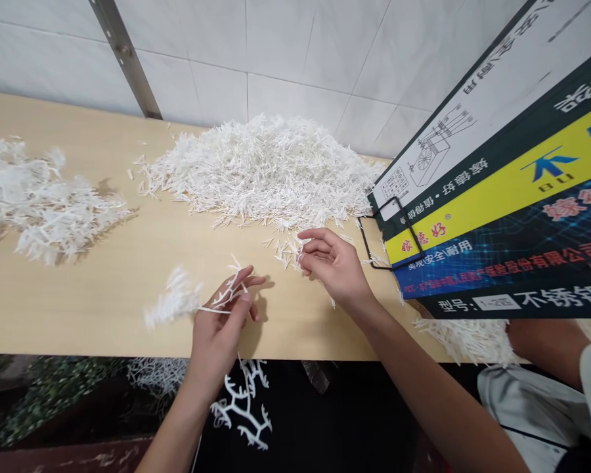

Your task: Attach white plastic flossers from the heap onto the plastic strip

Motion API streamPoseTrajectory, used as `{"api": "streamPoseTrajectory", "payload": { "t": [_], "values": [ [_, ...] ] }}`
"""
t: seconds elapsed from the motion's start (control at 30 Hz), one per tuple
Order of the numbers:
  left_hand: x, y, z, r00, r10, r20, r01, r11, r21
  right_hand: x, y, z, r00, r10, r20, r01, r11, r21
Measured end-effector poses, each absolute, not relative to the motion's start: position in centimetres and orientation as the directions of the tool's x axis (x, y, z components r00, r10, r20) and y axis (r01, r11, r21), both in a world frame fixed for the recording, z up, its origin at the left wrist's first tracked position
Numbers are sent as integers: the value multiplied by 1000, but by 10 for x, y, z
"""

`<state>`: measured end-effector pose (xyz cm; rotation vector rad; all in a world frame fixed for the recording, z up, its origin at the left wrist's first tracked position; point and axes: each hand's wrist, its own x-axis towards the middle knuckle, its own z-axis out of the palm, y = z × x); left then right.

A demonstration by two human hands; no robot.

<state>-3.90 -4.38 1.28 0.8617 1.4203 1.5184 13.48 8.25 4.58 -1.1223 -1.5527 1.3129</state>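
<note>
A white branching plastic stem (229, 289) is held between the thumb and fingers of my left hand (217, 335), near the front of the table. A blurred white frilly cluster (175, 299) sticks out to the left of this hand. Below it, a bare white branched piece (246, 407) hangs past the table edge; whether it joins the held stem I cannot tell. My right hand (337, 269) is closed in a pinch on small white plastic bits, just above a few loose ones (285, 253) on the tabletop. Behind it lies a large heap of thin white plastic pieces (270, 171).
A pile of white frilly sprigs (54, 203) lies at the left. On the right a printed cardboard box (502, 197) stands by a black wire frame (394, 233). Beyond it show another person's arm (546, 345) and more white pieces (473, 338). A tiled wall (285, 52) backs the table.
</note>
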Motion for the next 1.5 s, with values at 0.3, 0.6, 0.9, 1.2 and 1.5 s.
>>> {"api": "streamPoseTrajectory", "payload": {
  "t": [0.3, 0.6, 0.9, 1.2, 1.5],
  "values": [
    [-14, -38, 35, -357, 934, -5, 69, 31, 997, 124, 13, 62, -280, 958, 65, 23, 74, -997],
    [29, -74, 32, -517, 850, -100, -293, -67, 954, 123, -42, 34, -166, 986, -10, -318, -63, -946],
    [2, -46, 52, -627, 779, -16, -194, -135, 972, 137, -88, 33, -120, 993, -8, -465, -63, -883],
    [1, -14, 61, -380, 925, 24, 187, 51, 981, 160, -57, 57, -17, 996, -89, -362, -89, -928],
    [17, -37, 69, 108, 986, -126, -35, 131, 991, 179, -58, 71, -6, 1000, -6, -206, -7, -978]
  ]
}}
